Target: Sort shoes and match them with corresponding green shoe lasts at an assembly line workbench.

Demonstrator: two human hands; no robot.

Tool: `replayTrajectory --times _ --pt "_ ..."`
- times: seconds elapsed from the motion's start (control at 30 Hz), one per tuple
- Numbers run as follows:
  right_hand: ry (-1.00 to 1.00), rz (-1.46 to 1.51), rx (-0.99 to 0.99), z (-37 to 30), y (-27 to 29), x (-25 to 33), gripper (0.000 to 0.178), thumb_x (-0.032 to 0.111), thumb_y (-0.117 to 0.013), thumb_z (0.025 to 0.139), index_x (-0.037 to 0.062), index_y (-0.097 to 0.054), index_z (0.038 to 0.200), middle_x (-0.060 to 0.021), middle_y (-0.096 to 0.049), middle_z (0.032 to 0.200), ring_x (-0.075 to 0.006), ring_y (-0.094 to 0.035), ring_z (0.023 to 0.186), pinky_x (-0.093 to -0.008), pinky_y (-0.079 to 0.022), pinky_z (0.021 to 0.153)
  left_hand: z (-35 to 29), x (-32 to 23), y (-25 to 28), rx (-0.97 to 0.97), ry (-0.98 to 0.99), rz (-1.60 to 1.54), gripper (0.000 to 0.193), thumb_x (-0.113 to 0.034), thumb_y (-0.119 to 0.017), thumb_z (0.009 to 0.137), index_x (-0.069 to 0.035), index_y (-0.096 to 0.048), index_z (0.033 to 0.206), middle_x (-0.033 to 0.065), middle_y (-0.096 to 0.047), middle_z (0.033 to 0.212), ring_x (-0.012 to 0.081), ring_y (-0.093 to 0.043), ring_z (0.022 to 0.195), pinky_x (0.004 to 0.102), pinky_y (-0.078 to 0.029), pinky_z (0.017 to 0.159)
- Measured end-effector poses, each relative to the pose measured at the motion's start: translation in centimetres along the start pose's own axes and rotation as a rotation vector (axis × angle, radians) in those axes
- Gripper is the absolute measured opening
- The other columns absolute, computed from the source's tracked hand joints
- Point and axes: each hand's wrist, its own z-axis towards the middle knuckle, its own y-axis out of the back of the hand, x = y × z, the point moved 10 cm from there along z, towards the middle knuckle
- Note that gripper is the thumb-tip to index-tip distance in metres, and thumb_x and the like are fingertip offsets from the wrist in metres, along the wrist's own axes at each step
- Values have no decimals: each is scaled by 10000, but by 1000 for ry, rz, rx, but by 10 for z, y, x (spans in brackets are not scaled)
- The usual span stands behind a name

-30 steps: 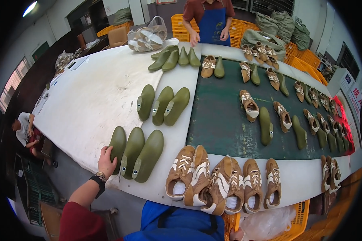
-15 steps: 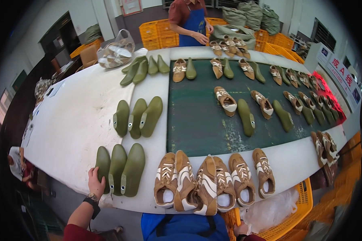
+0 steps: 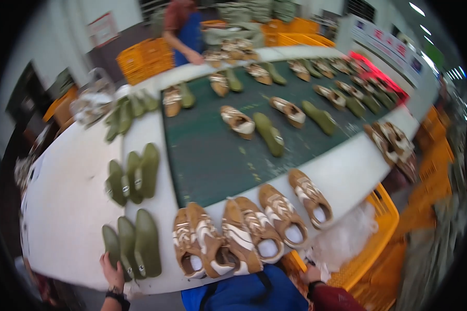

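Observation:
My left hand (image 3: 112, 274) is at the near-left table edge. Its fingers are closed round the near end of a green shoe last (image 3: 110, 242), the leftmost of three lying side by side. Against it lies the middle last (image 3: 128, 243), with a larger one (image 3: 147, 246) to its right. My right hand (image 3: 310, 274) is low beside the orange basket (image 3: 386, 228), close to the clear plastic bag (image 3: 347, 236); its fingers are blurred and partly hidden. Several brown-and-white sneakers (image 3: 238, 238) stand along the near edge between my hands.
Three more lasts (image 3: 149, 171) lie farther up the white table (image 3: 72, 192). Sneakers and lasts stand in rows on the green belt (image 3: 202, 155). Across it, a person in a blue apron (image 3: 188, 39) reaches toward more sneakers. Orange crates (image 3: 145, 59) are stacked behind; others line the right.
My view has swung to the right, so the table appears shifted left and tilted. My left hand stays at the same last. The person across has an arm extended toward the sneakers.

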Motion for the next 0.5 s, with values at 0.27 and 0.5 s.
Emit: replayTrajectory --times 0.27,0.5 --pt "135 87 -84 7 20 17 328 360 -610 757 82 -626 930 -174 -655 791 -354 -637 749 -461 -507 684 5 19 -7 103 -40 87 613 -249 -635 800 68 -405 1272 270 -442 1237 414 -430 1144 461 -333 1020" --pt "113 144 -7 3 13 10 304 324 -578 768 77 -611 942 -185 -643 741 -365 -632 713 -468 -499 668 3 5 -5 139 24 154 638 -336 -652 843 78 -416 1268 283 -452 1244 426 -466 1119 468 -380 993"
